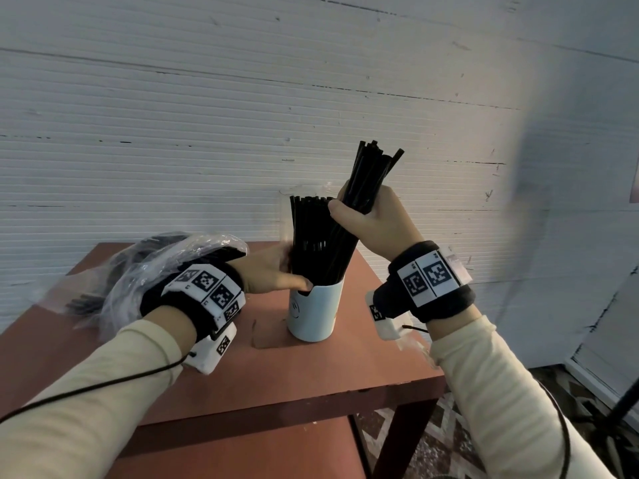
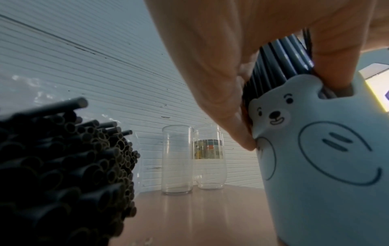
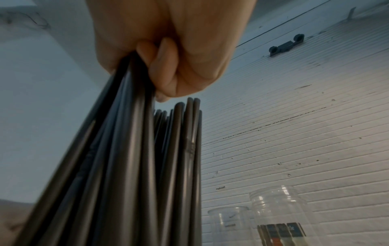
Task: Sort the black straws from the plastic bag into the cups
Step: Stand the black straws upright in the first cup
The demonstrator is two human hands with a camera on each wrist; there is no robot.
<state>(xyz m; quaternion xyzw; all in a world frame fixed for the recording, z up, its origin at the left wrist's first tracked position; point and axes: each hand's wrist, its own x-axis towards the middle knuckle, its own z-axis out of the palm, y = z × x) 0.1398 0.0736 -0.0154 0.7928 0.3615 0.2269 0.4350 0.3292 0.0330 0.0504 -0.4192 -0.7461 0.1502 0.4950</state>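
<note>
A pale blue bear-faced cup [image 1: 316, 311] stands on the table, packed with upright black straws [image 1: 309, 233]. My left hand [image 1: 287, 271] wraps these straws just above the rim; in the left wrist view its thumb [image 2: 332, 58] and fingers [image 2: 210, 83] flank the straws [image 2: 282, 61] over the cup [image 2: 326, 166]. My right hand [image 1: 359, 209] grips a second bundle of straws [image 1: 371, 178], tilted right, with its lower ends in the cup. The right wrist view shows that fist [image 3: 168, 58] around the bundle [image 3: 126, 166]. The clear plastic bag [image 1: 145, 267] of straws lies at the left.
Two empty clear cups [image 2: 176, 159] [image 2: 210, 158] stand at the back of the red-brown table [image 1: 311, 382], near the white ribbed wall. The bag's straw ends [image 2: 63, 166] pile up close to my left wrist. The table's right edge runs just beside the blue cup.
</note>
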